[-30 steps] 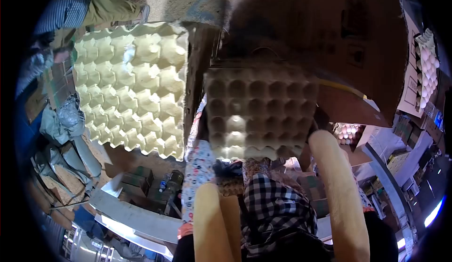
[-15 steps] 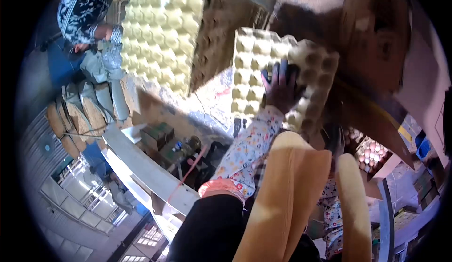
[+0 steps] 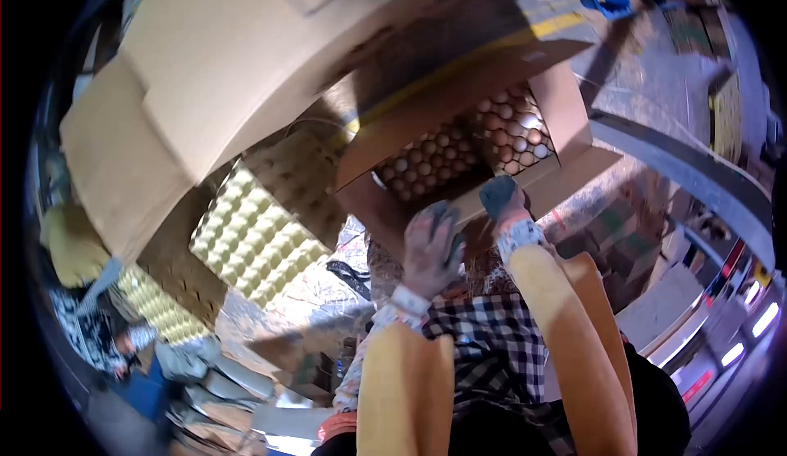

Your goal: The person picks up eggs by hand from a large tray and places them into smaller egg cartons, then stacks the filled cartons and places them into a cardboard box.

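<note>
An open cardboard box (image 3: 566, 120) stands in front of me, with brown and pale eggs (image 3: 512, 128) in its right part. More eggs (image 3: 430, 161) sit in its left part, deeper in shadow near the wall. My left hand (image 3: 430, 251), in a thin grey-tipped glove, reaches to the near left edge of the box; its fingers are stretched out and no object shows in them. At the near wall, my right hand (image 3: 502, 199) has its dark-gloved fingers curled over the cardboard edge. The fingertips are partly hidden.
Pale egg trays (image 3: 254, 239) stand to the left, beside darker trays (image 3: 299, 177). A large cardboard sheet or flap (image 3: 213, 54) spans the upper left. Another person's hand (image 3: 127, 341) shows at far left. A grey metal rail (image 3: 680, 169) runs along the right.
My view has swung right to the egg box. My left hand has left the egg tray it was resting on and is now at the box. My right hand has come into view.
</note>
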Demonstrator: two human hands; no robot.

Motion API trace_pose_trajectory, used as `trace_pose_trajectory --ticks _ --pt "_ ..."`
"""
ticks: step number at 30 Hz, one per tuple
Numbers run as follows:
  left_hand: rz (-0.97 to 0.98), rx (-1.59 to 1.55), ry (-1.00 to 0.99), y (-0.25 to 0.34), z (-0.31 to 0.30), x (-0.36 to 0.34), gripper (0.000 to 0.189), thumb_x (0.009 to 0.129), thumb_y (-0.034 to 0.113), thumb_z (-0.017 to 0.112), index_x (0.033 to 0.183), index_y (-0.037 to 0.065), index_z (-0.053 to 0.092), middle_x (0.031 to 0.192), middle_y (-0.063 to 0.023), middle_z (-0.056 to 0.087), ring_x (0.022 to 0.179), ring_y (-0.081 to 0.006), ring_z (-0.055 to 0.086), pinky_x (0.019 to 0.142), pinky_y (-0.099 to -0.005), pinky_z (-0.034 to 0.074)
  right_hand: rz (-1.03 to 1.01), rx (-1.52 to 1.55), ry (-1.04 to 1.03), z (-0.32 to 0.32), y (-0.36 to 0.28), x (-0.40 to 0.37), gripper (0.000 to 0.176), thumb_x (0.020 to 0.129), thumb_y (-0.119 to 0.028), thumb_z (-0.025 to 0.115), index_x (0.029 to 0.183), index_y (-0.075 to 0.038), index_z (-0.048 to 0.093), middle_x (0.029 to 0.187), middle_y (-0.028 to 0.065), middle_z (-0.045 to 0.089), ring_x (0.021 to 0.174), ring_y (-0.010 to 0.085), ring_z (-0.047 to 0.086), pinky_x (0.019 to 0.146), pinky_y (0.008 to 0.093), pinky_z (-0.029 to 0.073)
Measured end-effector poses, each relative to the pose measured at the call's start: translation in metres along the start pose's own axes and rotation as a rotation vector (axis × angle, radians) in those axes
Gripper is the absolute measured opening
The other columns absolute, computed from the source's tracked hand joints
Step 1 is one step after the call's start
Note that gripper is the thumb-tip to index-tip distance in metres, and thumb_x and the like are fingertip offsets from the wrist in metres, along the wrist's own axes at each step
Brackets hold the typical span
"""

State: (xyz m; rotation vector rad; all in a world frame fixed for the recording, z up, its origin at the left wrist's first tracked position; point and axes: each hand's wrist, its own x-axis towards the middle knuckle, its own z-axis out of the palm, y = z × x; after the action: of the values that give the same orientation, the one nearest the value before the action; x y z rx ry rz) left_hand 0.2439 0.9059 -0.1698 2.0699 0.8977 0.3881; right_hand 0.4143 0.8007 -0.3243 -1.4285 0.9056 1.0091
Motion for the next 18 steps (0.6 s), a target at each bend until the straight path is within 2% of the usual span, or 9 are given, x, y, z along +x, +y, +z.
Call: trace_pose_trajectory --ticks 3,5,7,9,10,13,18 --pt "-0.189 0.01 -0.057 -0.054 0.113 0.031 0.052 0.086 0.026 0.063 0.129 0.001 0.05 0.127 -0.0244 0.05 0.114 -0.0405 0.05 0.099 -0.0466 0.041 -0.028 0.093 0.071 -0.018 -0.009 0.071 0.045 0.098 -0.036 0.046 0.132 -0.007 0.052 0.119 0.0061 0.061 0.103 0.0177 0.059 0.08 0.029 0.047" --pt "-0.451 0.135 -0.301 -0.093 0.147 0.075 0.053 0.088 0.026 0.06 0.132 0.0 0.046 0.128 -0.0266 0.049 0.114 -0.0409 0.05 0.1 -0.0462 0.039 -0.071 0.121 0.112 -0.028 -0.016 0.11 0.045 0.098 -0.037 0.046 0.131 -0.007 0.053 0.119 0.006 0.061 0.103 0.0176 0.059 0.08 0.029 0.047" --pt "-0.094 0.125 -0.134 -0.118 0.176 0.133 0.056 0.091 0.029 0.057 0.135 0.0 0.042 0.128 -0.0293 0.049 0.118 -0.0439 0.048 0.102 -0.046 0.038 -0.108 0.132 0.136 -0.037 -0.022 0.142 0.045 0.098 -0.037 0.046 0.131 -0.007 0.053 0.119 0.0059 0.061 0.103 0.0175 0.058 0.081 0.0289 0.047" --pt "0.152 0.275 -0.075 -0.143 0.212 0.192 0.058 0.093 0.032 0.054 0.137 -0.002 0.039 0.131 -0.0311 0.046 0.122 -0.0461 0.044 0.103 -0.0459 0.037 -0.131 0.143 0.145 -0.042 -0.025 0.17 0.045 0.098 -0.037 0.046 0.131 -0.007 0.053 0.119 0.0058 0.061 0.103 0.0174 0.058 0.081 0.0289 0.047" --pt "0.158 0.266 -0.144 -0.153 0.221 0.225 0.056 0.096 0.034 0.049 0.138 -0.002 0.038 0.135 -0.0317 0.043 0.122 -0.0485 0.044 0.103 -0.0455 0.037 -0.136 0.144 0.146 -0.042 -0.024 0.182 0.045 0.098 -0.037 0.046 0.131 -0.007 0.053 0.119 0.0057 0.061 0.104 0.0173 0.058 0.082 0.0289 0.047" --pt "0.034 0.131 -0.135 -0.192 0.273 0.306 0.052 0.094 0.029 0.05 0.136 -0.001 0.042 0.13 -0.0309 0.048 0.117 -0.0463 0.048 0.102 -0.0428 0.039 -0.147 0.161 0.154 -0.04 -0.024 0.214 0.045 0.098 -0.037 0.046 0.13 -0.007 0.053 0.119 0.0056 0.061 0.104 0.0172 0.058 0.082 0.0289 0.047" --pt "-0.098 0.18 -0.19 -0.235 0.315 0.337 0.051 0.094 0.029 0.05 0.135 0.0 0.043 0.128 -0.0281 0.049 0.114 -0.043 0.05 0.099 -0.0416 0.04 -0.169 0.155 0.134 -0.027 -0.016 0.246 0.044 0.099 -0.038 0.046 0.13 -0.007 0.054 0.119 0.0054 0.061 0.105 0.0169 0.057 0.084 0.0289 0.047"
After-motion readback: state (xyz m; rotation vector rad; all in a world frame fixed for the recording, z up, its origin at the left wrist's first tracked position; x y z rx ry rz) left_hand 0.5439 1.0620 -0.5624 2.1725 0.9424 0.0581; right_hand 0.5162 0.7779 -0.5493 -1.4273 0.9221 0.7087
